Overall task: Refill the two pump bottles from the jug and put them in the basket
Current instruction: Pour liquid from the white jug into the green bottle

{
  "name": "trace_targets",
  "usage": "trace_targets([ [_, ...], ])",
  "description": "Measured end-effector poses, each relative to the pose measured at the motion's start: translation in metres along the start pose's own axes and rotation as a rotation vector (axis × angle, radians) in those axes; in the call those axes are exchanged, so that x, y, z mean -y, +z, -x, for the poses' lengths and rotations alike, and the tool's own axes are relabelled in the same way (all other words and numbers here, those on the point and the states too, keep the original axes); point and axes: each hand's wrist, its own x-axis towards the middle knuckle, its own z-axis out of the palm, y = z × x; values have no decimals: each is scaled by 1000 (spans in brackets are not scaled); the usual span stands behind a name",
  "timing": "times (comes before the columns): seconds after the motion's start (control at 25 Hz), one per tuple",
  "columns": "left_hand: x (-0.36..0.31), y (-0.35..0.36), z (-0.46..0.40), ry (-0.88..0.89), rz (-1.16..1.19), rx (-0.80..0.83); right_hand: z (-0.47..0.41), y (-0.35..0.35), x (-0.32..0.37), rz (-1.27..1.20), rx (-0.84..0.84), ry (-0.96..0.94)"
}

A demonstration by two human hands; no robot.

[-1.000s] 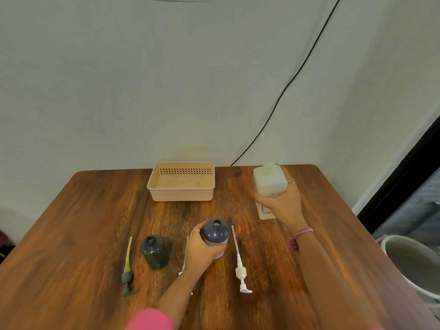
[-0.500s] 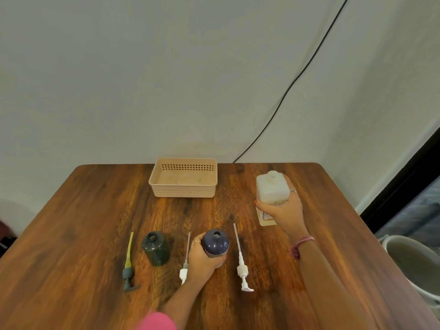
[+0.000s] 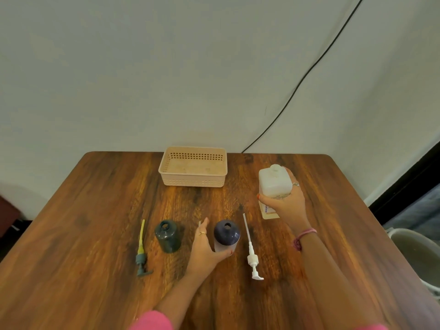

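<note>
A white translucent jug [image 3: 274,184] stands on the table at the right, its neck uncapped, and my right hand [image 3: 287,203] grips its side. My left hand [image 3: 206,246] wraps the base of a dark blue-topped pump bottle [image 3: 226,232] standing open at the centre. A dark green bottle [image 3: 167,235] stands open to its left. A green pump with a yellow tube [image 3: 141,251] lies left of it. A white pump [image 3: 251,253] lies right of the blue bottle. The beige basket [image 3: 193,181] sits at the table's far edge and holds nothing.
A thin white tube [image 3: 199,223] pokes out behind my left hand. A black cable [image 3: 297,88] runs down the wall. A grey bucket [image 3: 419,256] stands on the floor past the wooden table [image 3: 95,210], off its right edge.
The view has tilted up a little, so everything sits lower in frame. Both hands keep their holds on the blue bottle and the jug, which stay on the table.
</note>
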Motion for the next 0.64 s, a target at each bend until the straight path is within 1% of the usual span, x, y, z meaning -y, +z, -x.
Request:
trace_targets([
  [0.12, 8, -45, -1, 198, -128, -9, 3, 13, 6, 4, 0, 5],
  [0.16, 10, -63, -2, 261, -180, -37, 4, 17, 9, 2, -1, 0],
  [0.24, 20, -94, -7, 340, -261, -166, 8, 27, 17, -7, -6, -5],
  [0.28, 28, -107, -11, 334, -264, -218, 9, 33, 21, -16, -13, -6],
  [0.32, 36, -117, -14, 286, -238, -236, 10, 39, 24, -22, -24, -7],
  [0.36, 44, -123, -17, 208, -190, -217, 11, 44, 27, -23, -37, -8],
  [0.44, 61, -127, -23, 40, -88, -102, 13, 55, 33, -14, -62, -17],
  [0.48, 69, -127, -26, -17, -73, -40, 14, 60, 37, -11, -74, -25],
  [0.56, 82, -125, -30, -65, -95, 25, 15, 69, 46, -10, -89, -16],
  [0.64, 89, -124, -33, -47, -108, 34, 16, 76, 54, -4, -95, -11],
])
